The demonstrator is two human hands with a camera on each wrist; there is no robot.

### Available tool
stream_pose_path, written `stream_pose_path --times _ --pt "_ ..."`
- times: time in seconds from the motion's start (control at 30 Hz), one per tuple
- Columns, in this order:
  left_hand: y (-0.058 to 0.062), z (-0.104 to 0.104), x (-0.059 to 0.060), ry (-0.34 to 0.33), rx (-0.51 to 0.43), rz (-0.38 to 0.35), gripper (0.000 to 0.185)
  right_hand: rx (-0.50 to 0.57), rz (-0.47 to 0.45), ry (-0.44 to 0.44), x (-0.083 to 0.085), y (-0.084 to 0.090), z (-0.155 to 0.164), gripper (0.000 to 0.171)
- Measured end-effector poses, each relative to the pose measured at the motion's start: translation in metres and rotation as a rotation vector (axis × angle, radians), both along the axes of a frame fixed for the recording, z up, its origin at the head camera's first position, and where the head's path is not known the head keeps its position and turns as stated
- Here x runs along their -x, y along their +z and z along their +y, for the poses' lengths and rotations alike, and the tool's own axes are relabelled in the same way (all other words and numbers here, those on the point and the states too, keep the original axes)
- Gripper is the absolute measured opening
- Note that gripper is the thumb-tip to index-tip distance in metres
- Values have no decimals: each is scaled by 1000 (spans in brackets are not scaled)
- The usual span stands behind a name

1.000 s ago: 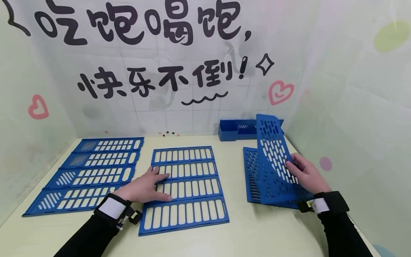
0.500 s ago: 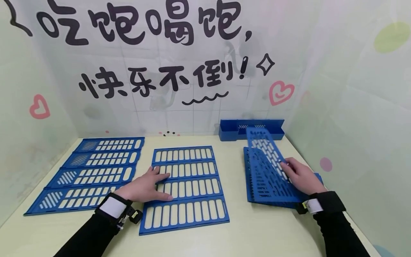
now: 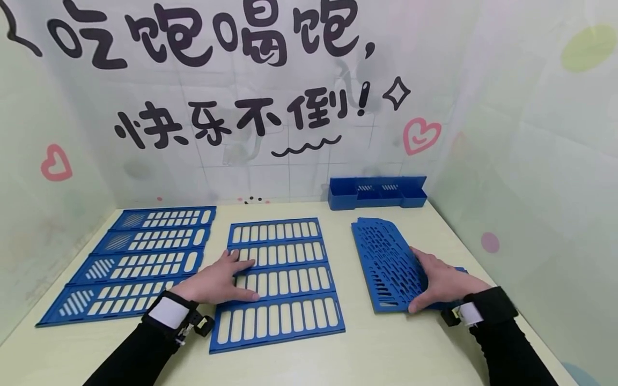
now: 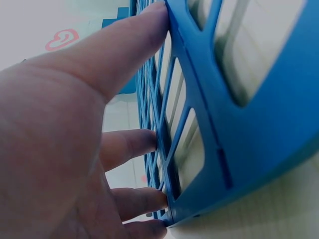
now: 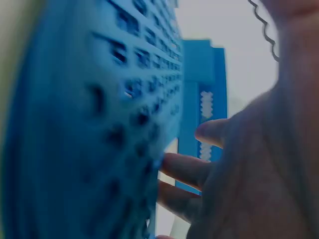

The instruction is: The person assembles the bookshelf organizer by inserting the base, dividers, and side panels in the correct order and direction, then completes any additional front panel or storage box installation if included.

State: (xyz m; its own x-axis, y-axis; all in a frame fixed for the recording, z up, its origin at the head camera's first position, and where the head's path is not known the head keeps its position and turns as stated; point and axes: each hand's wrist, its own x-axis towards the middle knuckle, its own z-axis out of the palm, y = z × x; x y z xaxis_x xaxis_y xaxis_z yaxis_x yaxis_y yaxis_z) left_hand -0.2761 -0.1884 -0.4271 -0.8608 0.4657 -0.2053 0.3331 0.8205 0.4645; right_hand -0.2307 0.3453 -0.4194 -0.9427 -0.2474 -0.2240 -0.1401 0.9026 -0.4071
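Fingers of my left hand [image 3: 217,281] lie spread flat on the slotted grid [image 3: 277,281] at table centre. My right hand [image 3: 441,281] presses flat on the panel stack [image 3: 386,260] at right, hiding its near corner; the right wrist view is blurred.

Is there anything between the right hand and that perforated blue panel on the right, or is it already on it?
Nothing visible stands between them. The right hand already rests flat on the perforated blue panel, which lies on the table. The left hand touches the slotted blue panel, well apart from it.
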Motion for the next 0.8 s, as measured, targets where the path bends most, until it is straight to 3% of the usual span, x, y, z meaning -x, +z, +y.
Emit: stream_pose_path --times 0.07,0.2,0.37,0.8 --pt "0 -1 0 -2 1 2 101 -30 -8 12 0 0 -4 149" --pt "0 -2 -1 -4 2 2 101 -86 68 -11 1 -2 -8 139" --pt "-1 -2 1 1 2 -1 102 -47 174 -21 3 -4 -6 123" --pt "-4 -1 0 16 1 4 102 -133 224 -78 15 -16 8 134"
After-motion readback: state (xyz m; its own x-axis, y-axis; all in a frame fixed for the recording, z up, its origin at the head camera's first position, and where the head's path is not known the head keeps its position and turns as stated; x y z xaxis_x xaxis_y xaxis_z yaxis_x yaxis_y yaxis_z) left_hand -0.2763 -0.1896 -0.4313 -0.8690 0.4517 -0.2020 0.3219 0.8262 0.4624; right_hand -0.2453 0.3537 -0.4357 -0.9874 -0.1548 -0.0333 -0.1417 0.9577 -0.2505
